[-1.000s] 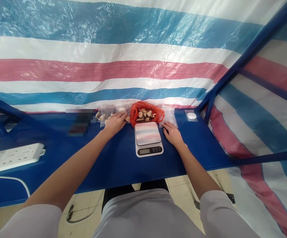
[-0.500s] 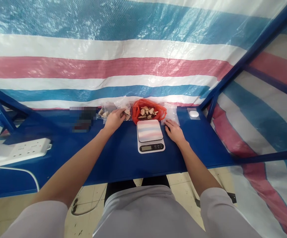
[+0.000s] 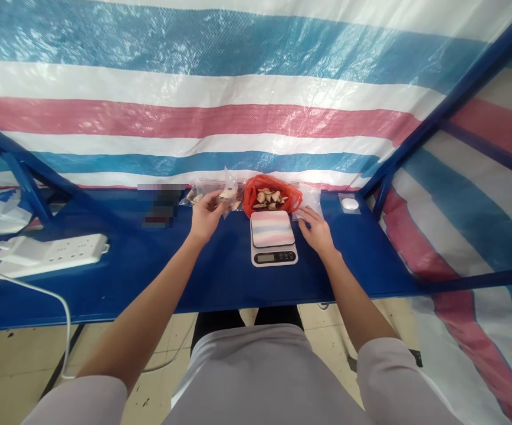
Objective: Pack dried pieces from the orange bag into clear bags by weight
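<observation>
My left hand [image 3: 206, 217] pinches a small clear plastic bag [image 3: 228, 193] holding pale brown dried slices, a little above the blue table. More clear bags with similar slices [image 3: 193, 196] lie behind and beside those fingers. To the right, an open red plastic bag [image 3: 249, 198] holds a heap of loose dried slices [image 3: 270, 198]. In front of it sits a white digital kitchen scale [image 3: 272, 236] with a bare, shiny platform; its display is unreadable. My right hand [image 3: 317, 231] has its fingers apart, fingertips at the near edge of flat clear plastic bags [image 3: 311, 198].
A white power strip [image 3: 61, 254] with a plug and cable lies at the left of the blue table [image 3: 220, 277]. A blurred-out dark item [image 3: 161, 208] is left of the bags. A round white object [image 3: 350, 203] sits at the right; blue frame bars [image 3: 384, 189] rise there.
My left hand has raised the bag of slices slightly, tilting it upright. My right hand's fingers have spread a little at the flat bags. The view has shifted slightly.
</observation>
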A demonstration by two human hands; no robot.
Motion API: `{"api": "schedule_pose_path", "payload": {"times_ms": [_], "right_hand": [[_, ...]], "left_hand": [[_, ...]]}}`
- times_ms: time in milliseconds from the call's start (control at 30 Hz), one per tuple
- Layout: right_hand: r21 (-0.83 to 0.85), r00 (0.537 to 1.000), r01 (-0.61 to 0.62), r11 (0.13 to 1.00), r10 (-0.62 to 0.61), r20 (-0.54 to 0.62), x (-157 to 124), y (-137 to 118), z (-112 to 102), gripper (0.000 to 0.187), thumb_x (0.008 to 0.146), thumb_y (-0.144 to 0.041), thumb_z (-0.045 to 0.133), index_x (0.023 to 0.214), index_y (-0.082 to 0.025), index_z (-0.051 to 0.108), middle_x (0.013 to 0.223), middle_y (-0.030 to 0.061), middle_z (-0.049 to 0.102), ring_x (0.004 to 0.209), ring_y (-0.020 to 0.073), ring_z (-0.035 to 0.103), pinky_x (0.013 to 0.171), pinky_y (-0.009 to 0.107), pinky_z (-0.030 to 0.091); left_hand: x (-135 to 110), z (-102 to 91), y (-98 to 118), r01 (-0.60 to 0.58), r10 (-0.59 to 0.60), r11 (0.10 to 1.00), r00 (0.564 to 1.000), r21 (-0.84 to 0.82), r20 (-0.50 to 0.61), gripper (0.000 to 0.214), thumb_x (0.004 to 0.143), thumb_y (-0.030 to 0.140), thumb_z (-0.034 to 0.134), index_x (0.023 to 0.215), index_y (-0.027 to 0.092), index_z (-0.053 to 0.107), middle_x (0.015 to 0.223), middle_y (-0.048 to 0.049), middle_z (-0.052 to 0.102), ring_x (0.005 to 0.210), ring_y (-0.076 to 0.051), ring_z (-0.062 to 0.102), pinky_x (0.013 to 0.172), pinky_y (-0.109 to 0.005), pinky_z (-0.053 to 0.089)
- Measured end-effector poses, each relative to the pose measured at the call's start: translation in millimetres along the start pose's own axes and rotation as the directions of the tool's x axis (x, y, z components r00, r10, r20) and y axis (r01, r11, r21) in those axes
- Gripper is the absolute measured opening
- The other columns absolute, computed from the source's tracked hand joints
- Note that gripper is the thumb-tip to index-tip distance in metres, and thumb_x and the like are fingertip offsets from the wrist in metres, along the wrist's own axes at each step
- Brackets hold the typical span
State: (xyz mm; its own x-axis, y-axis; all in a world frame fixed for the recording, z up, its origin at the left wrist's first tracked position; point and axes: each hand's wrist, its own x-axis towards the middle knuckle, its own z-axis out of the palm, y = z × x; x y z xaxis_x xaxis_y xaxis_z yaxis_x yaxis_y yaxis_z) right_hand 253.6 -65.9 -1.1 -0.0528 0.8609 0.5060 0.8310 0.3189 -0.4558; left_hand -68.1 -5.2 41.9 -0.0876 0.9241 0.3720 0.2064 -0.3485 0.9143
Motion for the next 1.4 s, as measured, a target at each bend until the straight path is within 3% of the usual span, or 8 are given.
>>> {"api": "schedule_pose_path", "payload": {"times_ms": [300, 533, 667, 833, 933, 1167, 1267, 1400], "right_hand": [[0.372, 0.999, -0.026, 0.928, 0.038, -0.024, 32.6, -54.9, 0.3, 0.039, 0.095, -0.032, 0.052, 0.128, -0.024, 0.070, 0.137, 0.0041, 0.067, 0.130, 0.0231, 0.061, 0.113, 0.039, 0.048], [0.733, 0.974, -0.219, 0.644, 0.188, 0.126, 44.5, -66.5, 18.7, 0.051, 0.086, -0.045, 0.065, 0.131, -0.021, 0.067, 0.135, 0.0070, 0.068, 0.129, 0.0248, 0.061, 0.110, 0.040, 0.049], [0.787, 0.945, -0.324, 0.525, 0.218, 0.244, 45.4, -69.5, 17.7, 0.050, 0.080, -0.051, 0.071, 0.121, -0.023, 0.072, 0.122, 0.0064, 0.074, 0.111, 0.0242, 0.070, 0.094, 0.040, 0.060], [0.802, 0.901, -0.415, 0.429, 0.312, 0.300, 46.6, -70.1, 18.6, 0.052, 0.071, -0.050, 0.079, 0.114, -0.020, 0.074, 0.119, 0.0074, 0.074, 0.107, 0.0234, 0.070, 0.088, 0.037, 0.061], [0.772, 0.874, -0.481, 0.415, 0.302, 0.381, 48.0, -68.3, 21.9, 0.051, 0.068, -0.049, 0.081, 0.109, -0.019, 0.075, 0.109, 0.0071, 0.076, 0.099, 0.0223, 0.071, 0.083, 0.036, 0.061], [0.755, 0.838, -0.531, 0.385, 0.366, 0.404, 51.4, -64.8, 22.1, 0.045, 0.063, -0.044, 0.086, 0.100, -0.021, 0.075, 0.087, 0.0014, 0.074, 0.071, 0.0148, 0.069, 0.062, 0.027, 0.060], [0.757, 0.832, -0.532, 0.380, 0.399, 0.385, 53.9, -64.2, 20.4, 0.041, 0.062, -0.041, 0.086, 0.095, -0.020, 0.076, 0.082, 0.0009, 0.072, 0.069, 0.0146, 0.068, 0.057, 0.026, 0.058], [0.747, 0.829, -0.536, 0.393, 0.413, 0.378, 57.0, -64.4, 25.0, 0.038, 0.062, -0.038, 0.085, 0.094, -0.019, 0.076, 0.080, 0.0015, 0.072, 0.070, 0.0158, 0.068, 0.056, 0.026, 0.057]], "left_hand": [[-39.7, 25.5, 27.3, 0.284, -0.205, 0.874, 0.951, -0.394, 0.230, 0.055, 0.061, 0.048, 0.091, 0.103, 0.017, 0.073, 0.090, -0.0050, 0.075, 0.076, -0.016, 0.069, 0.069, -0.026, 0.055], [-54.3, 32.5, 39.7, 0.490, -0.333, 0.672, 0.870, -0.555, 0.364, 0.044, 0.059, 0.035, 0.094, 0.091, 0.015, 0.071, 0.080, -0.0020, 0.073, 0.064, -0.012, 0.067, 0.065, -0.025, 0.056], [-54.6, 29.7, 39.4, 0.551, -0.393, 0.602, 0.835, -0.578, 0.386, 0.045, 0.059, 0.030, 0.093, 0.095, 0.015, 0.071, 0.081, -0.0022, 0.075, 0.066, -0.014, 0.070, 0.066, -0.027, 0.059], [-52.3, 25.7, 39.6, 0.592, -0.438, 0.552, 0.805, -0.587, 0.401, 0.041, 0.062, 0.023, 0.089, 0.098, 0.016, 0.069, 0.087, -0.0037, 0.076, 0.076, -0.019, 0.074, 0.071, -0.033, 0.062], [-50.1, 24.3, 37.2, 0.607, -0.440, 0.546, 0.794, -0.577, 0.419, 0.040, 0.065, 0.022, 0.086, 0.101, 0.016, 0.069, 0.089, -0.0045, 0.077, 0.078, -0.020, 0.075, 0.072, -0.035, 0.063], [-41.7, 20.9, 20.6, 0.614, -0.489, 0.580, 0.788, -0.535, 0.374, 0.042, 0.064, 0.024, 0.087, 0.100, 0.016, 0.069, 0.088, -0.0047, 0.076, 0.076, -0.019, 0.073, 0.070, -0.034, 0.063], [-36.3, 15.0, 9.2, 0.554, -0.480, 0.685, 0.831, -0.472, 0.279, 0.045, 0.059, 0.030, 0.090, 0.096, 0.015, 0.069, 0.082, -0.0035, 0.074, 0.070, -0.016, 0.070, 0.065, -0.027, 0.059], [-28.7, 2.4, -7.2, 0.367, -0.361, 0.881, 0.929, -0.298, 0.077, 0.050, 0.058, 0.038, 0.089, 0.099, 0.016, 0.070, 0.084, -0.0033, 0.073, 0.080, -0.019, 0.071, 0.077, -0.033, 0.060]]}}
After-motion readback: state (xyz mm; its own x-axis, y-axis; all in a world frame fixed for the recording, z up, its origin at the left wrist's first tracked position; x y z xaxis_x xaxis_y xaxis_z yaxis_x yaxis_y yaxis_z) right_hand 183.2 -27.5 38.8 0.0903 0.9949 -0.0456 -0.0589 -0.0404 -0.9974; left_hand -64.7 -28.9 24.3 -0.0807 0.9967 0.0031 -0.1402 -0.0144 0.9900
